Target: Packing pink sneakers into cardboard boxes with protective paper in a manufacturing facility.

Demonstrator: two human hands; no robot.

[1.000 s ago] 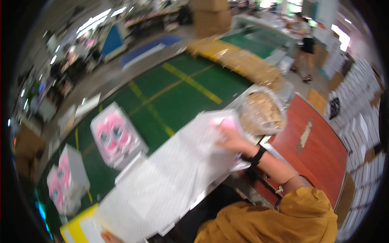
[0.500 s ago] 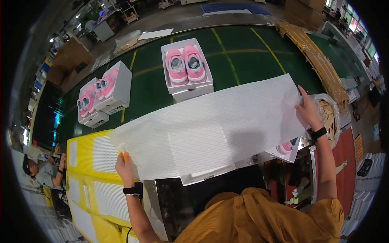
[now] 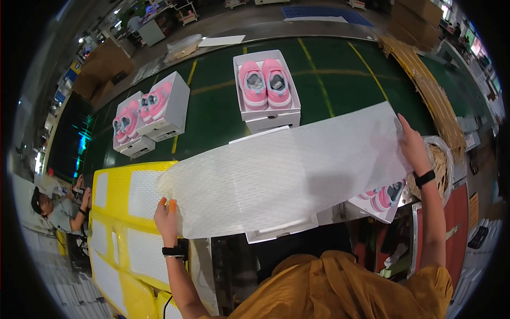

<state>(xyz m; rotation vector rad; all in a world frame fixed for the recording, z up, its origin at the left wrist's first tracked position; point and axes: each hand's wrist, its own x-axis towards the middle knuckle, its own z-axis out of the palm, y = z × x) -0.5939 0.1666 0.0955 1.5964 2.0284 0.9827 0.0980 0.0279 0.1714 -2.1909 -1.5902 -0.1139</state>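
A long sheet of white tissue paper (image 3: pixel 276 181) stretches between my two hands, slightly see-through. My left hand (image 3: pixel 167 220), with orange covers on its fingertips, pinches the left end. At the other end, my right hand (image 3: pixel 414 146) grips the right edge, thumb behind the sheet. Beneath the paper is an open white shoebox (image 3: pixel 284 233), mostly covered; its near rim shows below the sheet. To its right, partly covered, another white box holds pink shoes (image 3: pixel 387 198).
Pink shoes (image 3: pixel 265 85) sit in an open box on the green conveyor belt (image 3: pixel 210 119). Two more filled boxes (image 3: pixel 172 114) stand at left. Yellow-wrapped stacks of white sheets (image 3: pixel 143 228) lie beside my left arm. A bag-lined bin (image 3: pixel 440 165) is at right; a co-worker (image 3: pixel 61 210) is far left.
The view has turned slightly left. The sheet has come down a little over the box, and a white edge now shows behind it. Both hands keep their hold.
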